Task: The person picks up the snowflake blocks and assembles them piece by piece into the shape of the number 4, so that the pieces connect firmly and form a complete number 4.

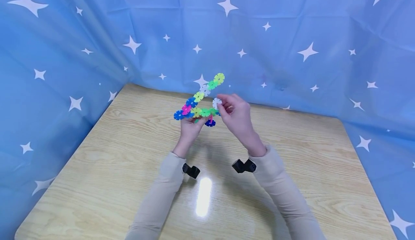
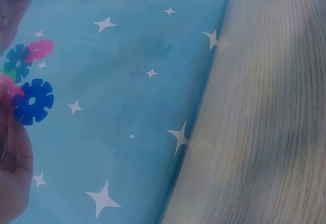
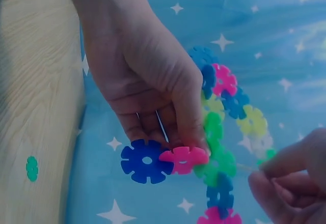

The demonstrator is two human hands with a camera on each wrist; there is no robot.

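Note:
In the head view, my left hand (image 1: 190, 128) grips a chain of interlocking snowflake discs from below, held up above the table. One arm of the chain slants up to a yellow-green disc (image 1: 219, 78); another runs rightward through a green disc (image 1: 205, 112). A white snowflake disc (image 1: 217, 103) is pinched between my right hand's (image 1: 238, 116) thumb and finger, at the chain's right part. Whether it is joined to the chain I cannot tell. The right wrist view shows a pink disc (image 3: 184, 160) and a dark blue disc (image 3: 146, 161) branching off beside my left fingers.
A single green disc (image 3: 32, 168) lies on the wooden table (image 1: 129, 143), seen in the right wrist view. Behind the table hangs a blue curtain (image 1: 275, 63) with white stars, which also runs along its sides. Black cameras (image 1: 191, 170) sit on both wrists.

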